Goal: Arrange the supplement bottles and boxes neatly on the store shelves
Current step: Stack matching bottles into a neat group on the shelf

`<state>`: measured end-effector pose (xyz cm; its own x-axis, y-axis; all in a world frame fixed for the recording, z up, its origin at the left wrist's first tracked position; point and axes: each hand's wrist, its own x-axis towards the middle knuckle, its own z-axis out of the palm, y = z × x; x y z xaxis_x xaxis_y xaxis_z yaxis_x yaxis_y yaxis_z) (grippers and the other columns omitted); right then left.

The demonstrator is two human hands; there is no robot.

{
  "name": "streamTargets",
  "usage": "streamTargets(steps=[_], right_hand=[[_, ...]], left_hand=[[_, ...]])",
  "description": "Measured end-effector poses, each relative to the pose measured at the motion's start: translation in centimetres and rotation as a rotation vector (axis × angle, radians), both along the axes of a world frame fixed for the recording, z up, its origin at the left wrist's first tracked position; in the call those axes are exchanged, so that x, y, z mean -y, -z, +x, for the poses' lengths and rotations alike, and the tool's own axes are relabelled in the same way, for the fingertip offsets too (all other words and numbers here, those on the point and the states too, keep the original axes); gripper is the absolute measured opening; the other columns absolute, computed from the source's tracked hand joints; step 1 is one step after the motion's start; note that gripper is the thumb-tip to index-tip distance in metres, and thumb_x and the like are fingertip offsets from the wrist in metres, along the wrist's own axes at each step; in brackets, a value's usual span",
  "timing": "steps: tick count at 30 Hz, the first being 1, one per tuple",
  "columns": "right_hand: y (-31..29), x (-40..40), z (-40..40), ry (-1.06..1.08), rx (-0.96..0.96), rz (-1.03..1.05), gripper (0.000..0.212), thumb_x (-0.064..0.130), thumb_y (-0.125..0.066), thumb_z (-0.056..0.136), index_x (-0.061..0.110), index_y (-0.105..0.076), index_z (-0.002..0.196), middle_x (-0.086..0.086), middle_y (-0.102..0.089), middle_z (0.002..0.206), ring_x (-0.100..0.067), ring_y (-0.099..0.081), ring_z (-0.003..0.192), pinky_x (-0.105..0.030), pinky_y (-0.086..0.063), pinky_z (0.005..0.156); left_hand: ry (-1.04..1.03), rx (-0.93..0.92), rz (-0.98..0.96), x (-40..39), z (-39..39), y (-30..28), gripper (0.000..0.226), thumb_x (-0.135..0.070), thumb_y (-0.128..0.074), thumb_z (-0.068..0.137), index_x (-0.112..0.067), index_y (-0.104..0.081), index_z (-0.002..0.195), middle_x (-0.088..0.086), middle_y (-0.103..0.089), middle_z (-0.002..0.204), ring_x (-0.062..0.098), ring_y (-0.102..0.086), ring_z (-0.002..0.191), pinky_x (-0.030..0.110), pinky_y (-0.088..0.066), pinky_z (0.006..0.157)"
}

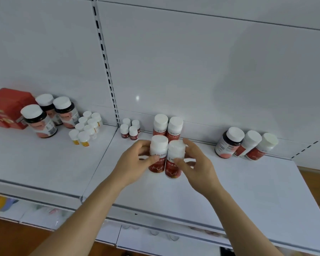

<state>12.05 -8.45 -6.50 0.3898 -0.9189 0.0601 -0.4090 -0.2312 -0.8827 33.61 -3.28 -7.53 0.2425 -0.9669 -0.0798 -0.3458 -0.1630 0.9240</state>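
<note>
Two white-and-red supplement bottles with white caps stand side by side on the white shelf [229, 182]. My left hand [135, 163] grips the left bottle [158, 150], and my right hand [194, 163] grips the right bottle [175, 154]. Just behind them, two matching bottles [167, 126] stand against the back panel. Both held bottles look upright, touching each other.
Small red-labelled bottles [130, 129] sit left of the pair. Further left are several small yellow-labelled bottles [86, 128], three dark jars [39, 121] and a red box [6, 108]. At right stand a dark jar [229, 143] and two white-red bottles [257, 146].
</note>
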Motion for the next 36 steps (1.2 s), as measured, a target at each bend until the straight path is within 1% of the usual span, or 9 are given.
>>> streamTargets(steps=[3,6,8,12,18,26,30,33,36], right_hand=[[0.9,1.2,1.6,0.034,-0.079,-0.107,0.052,0.025,-0.064,0.094,0.043,-0.043,0.139,0.017,-0.063,0.126,-0.007,-0.060,0.112,-0.033,-0.054,0.093],[2.0,2.3,3.0,0.087,-0.168,-0.153,0.060,0.024,-0.062,0.096,0.030,-0.037,0.150,0.003,-0.062,0.132,-0.016,-0.061,0.110,-0.034,-0.052,0.094],[2.4,2.6,3.7,0.112,-0.218,-0.211,0.058,0.019,-0.062,0.096,0.026,-0.040,0.149,0.003,-0.060,0.133,-0.018,-0.061,0.105,-0.030,-0.049,0.089],[3.2,2.8,4.1,0.153,-0.232,-0.318,0.050,0.010,-0.063,0.094,0.022,-0.048,0.140,0.004,-0.057,0.135,-0.021,-0.062,0.104,-0.035,-0.053,0.085],[3.7,3.5,4.3,0.167,-0.279,-0.446,0.050,0.003,-0.063,0.090,0.016,-0.052,0.136,-0.001,-0.052,0.140,-0.025,-0.061,0.097,-0.041,-0.056,0.077],[3.9,4.0,4.4,0.156,-0.352,-0.612,0.051,0.004,-0.064,0.088,0.015,-0.047,0.135,-0.007,-0.052,0.140,-0.035,-0.063,0.099,-0.042,-0.056,0.061],[3.9,3.9,4.3,0.176,-0.382,-0.625,0.049,0.007,-0.065,0.089,0.014,-0.049,0.135,-0.005,-0.051,0.140,-0.033,-0.062,0.099,-0.038,-0.053,0.060],[3.9,3.9,4.1,0.172,-0.410,-0.630,0.052,0.011,-0.066,0.089,0.014,-0.050,0.138,-0.007,-0.050,0.142,-0.034,-0.061,0.105,-0.038,-0.054,0.064],[3.5,3.5,3.4,0.182,-0.435,-0.630,0.055,0.013,-0.066,0.090,0.012,-0.049,0.142,-0.015,-0.048,0.145,-0.038,-0.058,0.117,-0.043,-0.057,0.081]], left_hand=[[0.041,0.066,-0.043,1.9,1.1,-0.2,0.043,-0.026,-0.076,0.086,-0.028,-0.055,0.123,-0.016,-0.068,0.115,-0.005,-0.061,0.110,0.022,-0.047,0.096],[0.060,0.125,-0.074,3.5,1.5,0.3,0.042,-0.024,-0.076,0.086,-0.028,-0.052,0.120,-0.016,-0.064,0.114,-0.001,-0.060,0.108,0.012,-0.045,0.088],[0.064,0.152,-0.098,4.2,1.6,1.0,0.042,-0.025,-0.076,0.086,-0.029,-0.050,0.118,-0.014,-0.063,0.115,0.001,-0.061,0.105,0.013,-0.047,0.086],[0.085,0.190,-0.125,5.4,1.8,2.2,0.041,-0.029,-0.076,0.086,-0.025,-0.051,0.118,-0.007,-0.062,0.119,-0.002,-0.060,0.101,0.031,-0.055,0.091],[0.119,0.268,-0.149,6.7,2.3,3.2,0.041,-0.035,-0.072,0.087,-0.024,-0.052,0.122,-0.007,-0.062,0.120,0.011,-0.059,0.113,0.041,-0.055,0.090],[0.109,0.325,-0.195,7.4,2.4,3.8,0.039,-0.038,-0.070,0.087,-0.023,-0.052,0.119,-0.008,-0.061,0.114,0.013,-0.059,0.110,0.044,-0.057,0.083],[0.105,0.330,-0.205,7.3,2.1,3.7,0.042,-0.038,-0.071,0.086,-0.024,-0.052,0.120,-0.006,-0.061,0.115,0.013,-0.058,0.109,0.043,-0.057,0.082],[0.100,0.328,-0.238,7.1,2.0,3.2,0.051,-0.035,-0.074,0.085,-0.021,-0.050,0.128,-0.004,-0.058,0.121,0.013,-0.055,0.112,0.043,-0.055,0.087],[0.063,0.319,-0.261,6.9,1.9,1.9,0.060,-0.036,-0.076,0.082,-0.022,-0.049,0.133,-0.004,-0.055,0.126,0.008,-0.051,0.113,0.029,-0.045,0.091]])
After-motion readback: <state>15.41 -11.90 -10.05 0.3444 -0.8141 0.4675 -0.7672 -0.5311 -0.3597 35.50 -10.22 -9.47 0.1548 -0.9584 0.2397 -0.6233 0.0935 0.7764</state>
